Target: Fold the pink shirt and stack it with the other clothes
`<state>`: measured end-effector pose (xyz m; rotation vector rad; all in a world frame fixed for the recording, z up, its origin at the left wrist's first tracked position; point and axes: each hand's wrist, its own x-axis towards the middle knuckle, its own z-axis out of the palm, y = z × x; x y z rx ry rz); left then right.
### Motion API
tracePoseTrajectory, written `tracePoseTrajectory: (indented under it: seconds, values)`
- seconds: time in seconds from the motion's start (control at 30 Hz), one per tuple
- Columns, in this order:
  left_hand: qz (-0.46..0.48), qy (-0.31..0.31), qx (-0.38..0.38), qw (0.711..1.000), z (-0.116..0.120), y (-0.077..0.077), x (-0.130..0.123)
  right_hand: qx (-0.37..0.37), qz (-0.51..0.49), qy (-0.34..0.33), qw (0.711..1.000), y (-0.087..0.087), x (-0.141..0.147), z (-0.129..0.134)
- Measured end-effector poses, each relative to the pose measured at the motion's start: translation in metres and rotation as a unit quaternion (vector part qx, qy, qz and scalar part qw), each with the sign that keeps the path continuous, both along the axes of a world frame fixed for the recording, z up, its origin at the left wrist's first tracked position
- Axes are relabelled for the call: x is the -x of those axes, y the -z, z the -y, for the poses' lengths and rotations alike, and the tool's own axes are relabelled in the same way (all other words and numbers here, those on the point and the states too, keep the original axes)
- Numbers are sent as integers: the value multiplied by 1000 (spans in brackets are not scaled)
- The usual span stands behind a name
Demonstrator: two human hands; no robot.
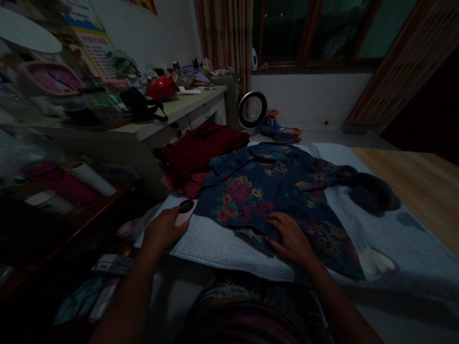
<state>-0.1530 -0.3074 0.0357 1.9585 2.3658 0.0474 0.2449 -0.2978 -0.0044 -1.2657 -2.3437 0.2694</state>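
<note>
A dark blue shirt with red and yellow flowers [283, 179] lies spread on a light blue towel-like cloth [215, 243]. At its near hem, my right hand [289, 236] has fabric between thumb and bent fingers. Part of the lower layer shows beside that hem. My left hand [164, 230] is at the cloth's left edge, its thumb and fingers around a pale pink object with a dark round part [185, 206]. The fingers' undersides are hidden. One sleeve stretches to the right and ends in a dark bunch [373, 193].
Folded dark red clothing [201, 150] rests beyond the shirt's left side. A cluttered desk [186, 106] stands at the left, above a low shelf with a pink bottle and a white roll [92, 178]. A round-framed fan [252, 110] and a blue-orange ride-on toy [283, 131] are behind.
</note>
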Motion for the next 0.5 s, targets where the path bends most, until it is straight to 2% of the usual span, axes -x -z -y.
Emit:
tracePoseTrajectory:
  seconds: [0.23, 0.5]
  values:
    - [97, -1, 62, 993, 5, -19, 13, -3, -3, -3, 1000, 4, -2, -1]
    - [4, -62, 32, 998, -11, -25, 37, -4, -4, -5, 1000, 5, -2, -2]
